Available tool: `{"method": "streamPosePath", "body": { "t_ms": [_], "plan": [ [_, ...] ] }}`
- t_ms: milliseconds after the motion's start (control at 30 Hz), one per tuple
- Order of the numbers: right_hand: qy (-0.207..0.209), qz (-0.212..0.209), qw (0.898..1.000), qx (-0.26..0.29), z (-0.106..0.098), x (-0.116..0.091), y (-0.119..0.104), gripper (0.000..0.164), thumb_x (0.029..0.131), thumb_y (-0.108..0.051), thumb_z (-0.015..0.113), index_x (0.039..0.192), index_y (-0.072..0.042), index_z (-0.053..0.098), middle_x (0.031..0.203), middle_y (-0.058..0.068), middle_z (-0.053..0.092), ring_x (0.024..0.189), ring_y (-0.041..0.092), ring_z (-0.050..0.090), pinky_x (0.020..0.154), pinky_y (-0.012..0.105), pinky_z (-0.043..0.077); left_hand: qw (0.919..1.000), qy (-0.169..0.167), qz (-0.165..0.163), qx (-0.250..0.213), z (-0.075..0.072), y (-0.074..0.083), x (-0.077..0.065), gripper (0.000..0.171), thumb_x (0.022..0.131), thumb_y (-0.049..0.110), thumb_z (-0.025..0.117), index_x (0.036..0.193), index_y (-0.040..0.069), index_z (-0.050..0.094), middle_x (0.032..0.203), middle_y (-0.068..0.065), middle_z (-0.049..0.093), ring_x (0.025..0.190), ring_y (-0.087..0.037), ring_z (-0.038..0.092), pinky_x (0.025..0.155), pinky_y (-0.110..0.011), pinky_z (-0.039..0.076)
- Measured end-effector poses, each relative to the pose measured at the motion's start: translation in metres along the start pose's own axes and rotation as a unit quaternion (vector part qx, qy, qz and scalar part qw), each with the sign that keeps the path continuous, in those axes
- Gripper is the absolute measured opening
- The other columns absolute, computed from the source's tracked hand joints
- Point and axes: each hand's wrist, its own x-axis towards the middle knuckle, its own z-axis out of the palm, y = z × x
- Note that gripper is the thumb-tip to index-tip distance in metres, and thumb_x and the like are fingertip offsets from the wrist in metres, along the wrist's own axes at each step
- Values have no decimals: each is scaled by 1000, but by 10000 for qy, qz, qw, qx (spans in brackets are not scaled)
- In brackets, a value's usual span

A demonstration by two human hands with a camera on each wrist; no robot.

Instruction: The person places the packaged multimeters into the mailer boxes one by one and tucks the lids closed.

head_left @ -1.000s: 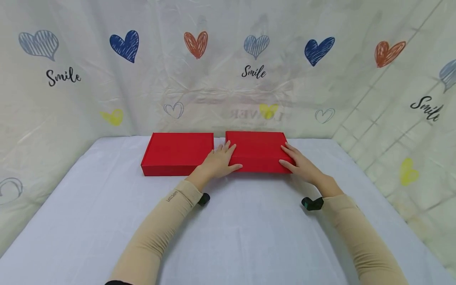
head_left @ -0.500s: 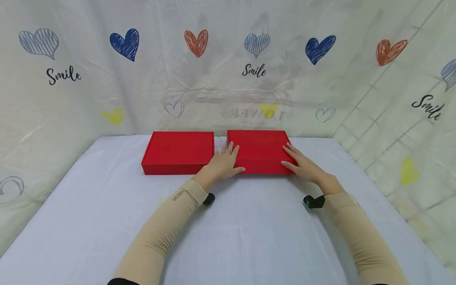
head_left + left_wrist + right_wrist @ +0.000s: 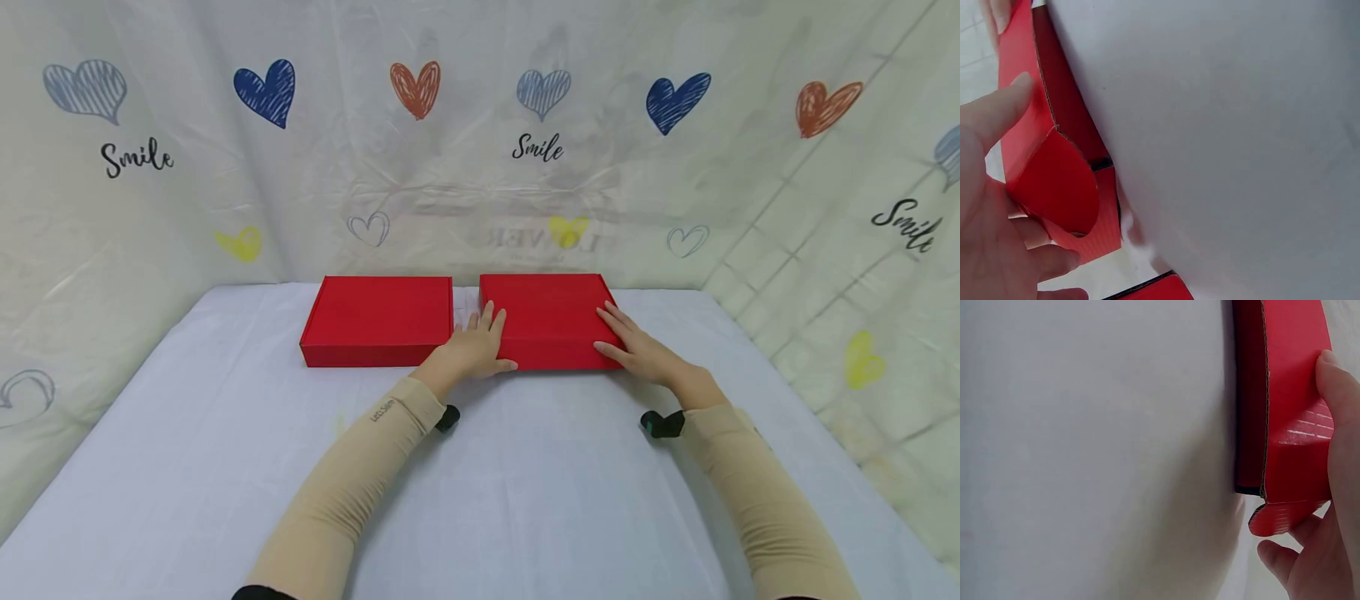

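Note:
In the head view, a red cardboard box (image 3: 551,308) lies on the white-covered table between my hands. My left hand (image 3: 468,350) holds its near left corner, thumb on the front flap (image 3: 1019,125) and fingers by the side. A rounded side tab (image 3: 1063,184) sticks out there, in the left wrist view. My right hand (image 3: 641,350) holds the near right corner, thumb on the front, fingers around the side near another small tab (image 3: 1279,519). The front flap stands slightly away from the box body, showing a darker red wall (image 3: 1249,425) behind it.
A second red box (image 3: 386,310), lid down, lies to the left, a narrow gap away. Behind both hangs a white sheet (image 3: 450,175) printed with hearts and words. White cloth (image 3: 525,492) covers the table in front. Black wrist cameras (image 3: 662,424) sit under the sleeves.
The right-hand box's front edge has come slightly lower and nearer. My left hand has shifted a little to the right, still at the corner; my right hand stays at its corner.

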Motion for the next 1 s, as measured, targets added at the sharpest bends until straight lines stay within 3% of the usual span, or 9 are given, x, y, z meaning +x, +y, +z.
{"method": "streamPosePath", "body": {
  "t_ms": [267,600,1000],
  "plan": [
    [-106,161,9998,-79,-10,-3,-3,83,105,-47,55,166,-12,12,171,14,0,153,47,7,115,72,17,9996,66,19,260,-3,4,2,96,99,53,61,165,8,7,171,-15,0,155,-40,8,121,-59,16],
    [-169,252,9994,-140,-21,-1,-1,83,103,-46,58,164,-8,17,170,19,5,151,49,10,115,70,22,9990,277,307,157,-6,10,12,90,101,56,55,166,12,9,172,-10,0,156,-36,2,121,-62,13],
    [42,272,9988,-405,-5,8,-9,86,105,-50,51,164,-4,9,170,19,-2,150,53,-10,111,78,12,9975,298,453,461,-2,8,21,89,102,56,52,166,14,8,172,-8,2,157,-35,-1,121,-63,15]
  ]
}}
